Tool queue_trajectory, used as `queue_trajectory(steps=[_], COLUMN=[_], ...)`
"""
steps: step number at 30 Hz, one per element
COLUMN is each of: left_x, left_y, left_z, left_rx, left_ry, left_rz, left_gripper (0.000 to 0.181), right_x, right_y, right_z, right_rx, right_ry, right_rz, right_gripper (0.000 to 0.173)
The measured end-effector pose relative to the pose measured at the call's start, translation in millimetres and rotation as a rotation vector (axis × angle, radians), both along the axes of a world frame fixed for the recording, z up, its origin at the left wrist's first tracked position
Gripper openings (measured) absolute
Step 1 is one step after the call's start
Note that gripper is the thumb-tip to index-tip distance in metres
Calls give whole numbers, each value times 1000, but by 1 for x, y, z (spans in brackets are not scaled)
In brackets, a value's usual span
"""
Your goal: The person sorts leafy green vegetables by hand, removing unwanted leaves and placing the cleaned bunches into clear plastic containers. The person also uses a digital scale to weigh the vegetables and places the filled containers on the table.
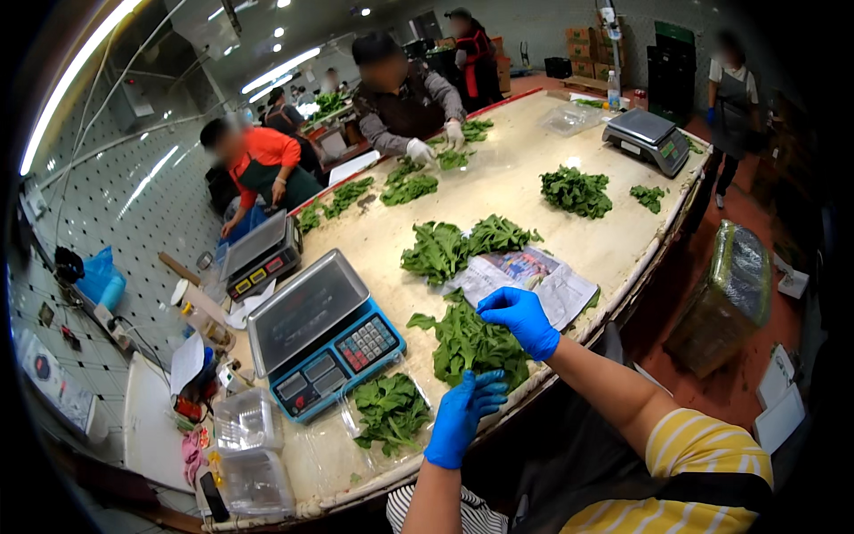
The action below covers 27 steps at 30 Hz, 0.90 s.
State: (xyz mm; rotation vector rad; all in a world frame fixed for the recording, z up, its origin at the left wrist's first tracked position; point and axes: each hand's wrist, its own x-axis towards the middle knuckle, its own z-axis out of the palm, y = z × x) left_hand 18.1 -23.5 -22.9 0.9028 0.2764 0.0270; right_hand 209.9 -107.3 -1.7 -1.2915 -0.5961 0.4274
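Observation:
Both of my hands wear blue gloves. My left hand (468, 415) is at the near edge of a pile of leafy greens (477, 340), its fingers apart and nothing visible in them. Above the far side of that pile is my right hand (524, 322), thumb and fingertips drawn together; whether a leaf is pinched there is not clear. Just beyond it lies a printed paper sheet (534, 274) with more leafy greens (437, 252) along its far edge. To the left, a clear plastic tray (427, 390) holds a bunch of greens (390, 410).
A blue scale (333, 340) stands left of the pile, a second scale (263, 257) behind it and another (647, 140) at far right. Clear plastic containers (250, 427) sit at the left. Across the table a person with white gloves (420, 152) handles greens. A wrapped box (724, 294) is on the floor.

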Motion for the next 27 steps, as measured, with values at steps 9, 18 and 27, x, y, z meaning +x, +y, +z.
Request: queue_trajectory(steps=[9, 18, 27], left_x=[6, 11, 15], left_y=[-5, -15, -25], left_z=[-7, -14, -8], left_rx=[-176, 93, 200], left_ry=[27, 119, 209], left_rz=[291, 515, 359], left_gripper=[26, 21, 36], right_x=[-45, -52, -42], right_y=[-9, -1, 6], right_z=[1, -19, -36], right_rx=[90, 155, 317], right_ry=[46, 617, 848], right_rz=[114, 226, 365], right_gripper=[18, 24, 24])
